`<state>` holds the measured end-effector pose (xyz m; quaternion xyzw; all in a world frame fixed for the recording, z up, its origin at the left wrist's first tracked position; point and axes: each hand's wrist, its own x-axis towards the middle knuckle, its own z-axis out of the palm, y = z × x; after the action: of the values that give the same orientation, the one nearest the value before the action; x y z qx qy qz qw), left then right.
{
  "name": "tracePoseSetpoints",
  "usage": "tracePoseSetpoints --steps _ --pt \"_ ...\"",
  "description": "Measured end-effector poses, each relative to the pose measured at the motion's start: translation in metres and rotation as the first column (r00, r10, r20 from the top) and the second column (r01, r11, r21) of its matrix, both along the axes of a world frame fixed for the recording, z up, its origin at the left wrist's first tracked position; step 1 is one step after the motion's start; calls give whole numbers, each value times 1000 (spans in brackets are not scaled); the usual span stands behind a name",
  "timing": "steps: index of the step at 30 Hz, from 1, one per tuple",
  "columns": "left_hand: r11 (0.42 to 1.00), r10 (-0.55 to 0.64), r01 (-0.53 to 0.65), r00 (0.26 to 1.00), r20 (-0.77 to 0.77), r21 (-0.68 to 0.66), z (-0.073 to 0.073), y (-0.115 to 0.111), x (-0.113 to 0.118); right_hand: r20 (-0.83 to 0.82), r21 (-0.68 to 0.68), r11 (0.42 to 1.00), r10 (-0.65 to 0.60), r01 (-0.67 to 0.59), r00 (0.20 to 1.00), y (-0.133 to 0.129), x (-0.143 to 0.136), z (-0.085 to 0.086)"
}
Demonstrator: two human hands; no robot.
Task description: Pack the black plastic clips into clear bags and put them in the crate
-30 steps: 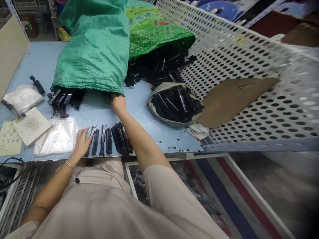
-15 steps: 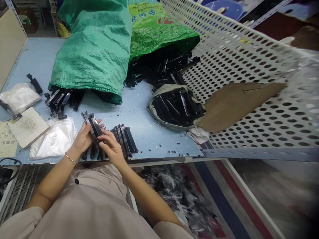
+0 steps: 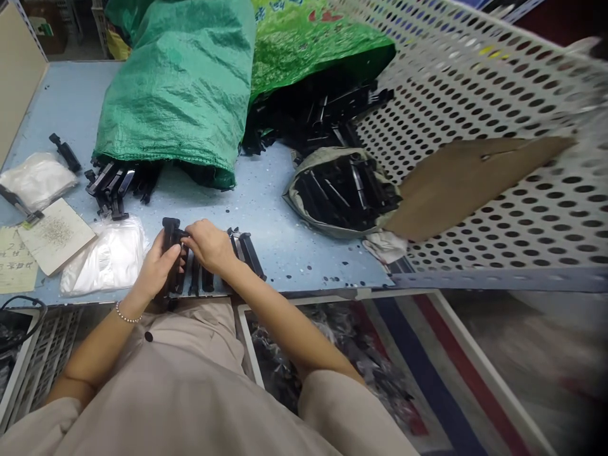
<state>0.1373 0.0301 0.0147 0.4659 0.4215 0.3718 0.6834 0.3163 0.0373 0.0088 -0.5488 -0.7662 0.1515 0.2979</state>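
Observation:
My left hand (image 3: 161, 263) is wrapped round black plastic parts (image 3: 170, 237), held upright at the table's front edge. The fingers of my right hand (image 3: 206, 244) are pinched at the upper end of a black part beside them. More black parts (image 3: 249, 253) lie side by side on the blue table (image 3: 294, 263), right of my hands and partly under them. Left of my left hand is a stack of clear plastic bags (image 3: 107, 256). How many parts my left hand holds is hard to tell.
A green sack (image 3: 175, 95) with black parts at its mouth lies behind my hands. Further right are a bright green bag (image 3: 318, 50), a cloth bag (image 3: 304, 218) of black parts and a perforated panel (image 3: 503, 114). A white tile (image 3: 57, 237) lies left.
The held parts now stand more upright. My right hand has moved up to their top end, and its fingers have closed there. The camera view has shifted slightly.

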Motion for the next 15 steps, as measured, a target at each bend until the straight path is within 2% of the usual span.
tracePoseSetpoints --steps 3,5,8,11,13,15 --pt "993 117 -118 993 16 21 0 8 -6 -72 -108 992 57 -64 996 -13 -14 -3" --pt "982 188 -188 982 28 -3 -1 14 -12 -15 -86 982 167 -167 986 -30 -25 -9" --pt "979 190 -188 981 21 -81 -4 21 -18 107 -35 971 240 -238 965 -52 -37 -21" --pt "962 235 -231 972 10 -144 -12 19 -16 43 -159 971 190 -181 981 -62 -39 -28" --pt "937 317 -310 948 21 -160 -19 15 -11 -101 -266 955 106 -130 989 -63 -37 -24" --pt "919 378 -368 925 47 -142 -24 10 -7 -263 -342 934 8 -101 965 -62 -38 -18"
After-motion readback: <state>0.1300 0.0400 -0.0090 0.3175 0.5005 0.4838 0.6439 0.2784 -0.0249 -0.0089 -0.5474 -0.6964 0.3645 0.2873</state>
